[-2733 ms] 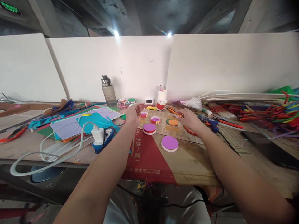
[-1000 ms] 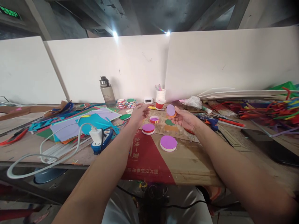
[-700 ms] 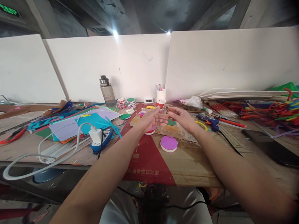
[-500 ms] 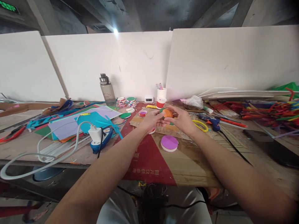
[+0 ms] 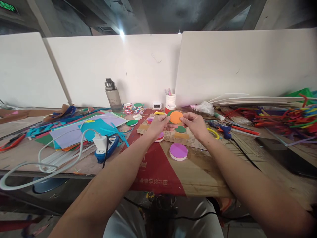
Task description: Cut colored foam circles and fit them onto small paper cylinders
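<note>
An orange paper disc point(image 5: 176, 117) is held up above the cardboard between my two hands. My left hand point(image 5: 158, 126) is closed on its left side, where part of a green disc shows behind the orange one. With thumb and fingertips, my right hand point(image 5: 195, 124) pinches the orange disc's right edge. Below them a green disc point(image 5: 180, 129) lies on a piece of brown cardboard point(image 5: 195, 140). Nearer to me sits a thick round piece with a purple top point(image 5: 178, 150). A pink-topped round piece point(image 5: 160, 136) is partly covered by my left hand.
A blue glue gun point(image 5: 226, 131) and pipe cleaners point(image 5: 284, 115) lie on the right. On the left are coloured paper sheets point(image 5: 66, 136), a white plug point(image 5: 100, 142) with its cable, and a water bottle point(image 5: 113, 97). Paper cups point(image 5: 170, 99) stand at the back.
My right hand has shifted to the orange disc's right edge, and the disc now faces me more fully. The green disc on the cardboard has come into clearer view.
</note>
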Motion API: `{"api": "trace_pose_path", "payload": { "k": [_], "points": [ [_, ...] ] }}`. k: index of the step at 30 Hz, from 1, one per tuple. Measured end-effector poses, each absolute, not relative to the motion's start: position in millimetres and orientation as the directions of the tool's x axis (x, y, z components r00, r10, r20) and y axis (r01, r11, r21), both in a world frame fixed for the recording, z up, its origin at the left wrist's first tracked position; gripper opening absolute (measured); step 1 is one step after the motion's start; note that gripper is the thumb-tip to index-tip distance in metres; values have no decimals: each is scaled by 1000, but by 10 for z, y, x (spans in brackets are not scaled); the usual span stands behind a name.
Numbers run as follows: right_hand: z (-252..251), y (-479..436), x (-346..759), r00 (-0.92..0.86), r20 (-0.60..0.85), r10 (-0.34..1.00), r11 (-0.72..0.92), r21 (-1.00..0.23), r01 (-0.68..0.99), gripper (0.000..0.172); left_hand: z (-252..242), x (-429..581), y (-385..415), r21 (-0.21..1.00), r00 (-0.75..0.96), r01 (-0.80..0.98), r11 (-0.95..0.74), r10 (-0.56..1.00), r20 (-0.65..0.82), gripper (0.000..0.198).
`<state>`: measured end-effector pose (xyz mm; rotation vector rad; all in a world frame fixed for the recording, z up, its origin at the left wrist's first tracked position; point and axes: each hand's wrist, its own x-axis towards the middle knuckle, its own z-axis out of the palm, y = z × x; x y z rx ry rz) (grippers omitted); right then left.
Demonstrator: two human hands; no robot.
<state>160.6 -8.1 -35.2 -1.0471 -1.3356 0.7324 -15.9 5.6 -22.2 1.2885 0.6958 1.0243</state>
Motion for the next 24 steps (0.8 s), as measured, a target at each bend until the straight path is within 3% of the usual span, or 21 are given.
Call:
{"api": "trace_pose_path", "payload": {
  "k": [5, 11, 24],
  "points": [
    [-317, -84, 1622, 222, 404, 887, 398, -915, 74, 43, -200, -178, 87, 964, 331, -253, -81, 929, 165, 19],
    [-302, -102, 1637, 206, 391, 897, 391, -919, 43, 39, -232, -163, 80, 989, 318, -134, -57, 943, 97, 20],
    [-448, -37, 1641, 212, 406, 889, 344, -898, 276, 32, -298, -93, 1, 974, 486, -225, 6, 867, 107, 15]
  ]
}}
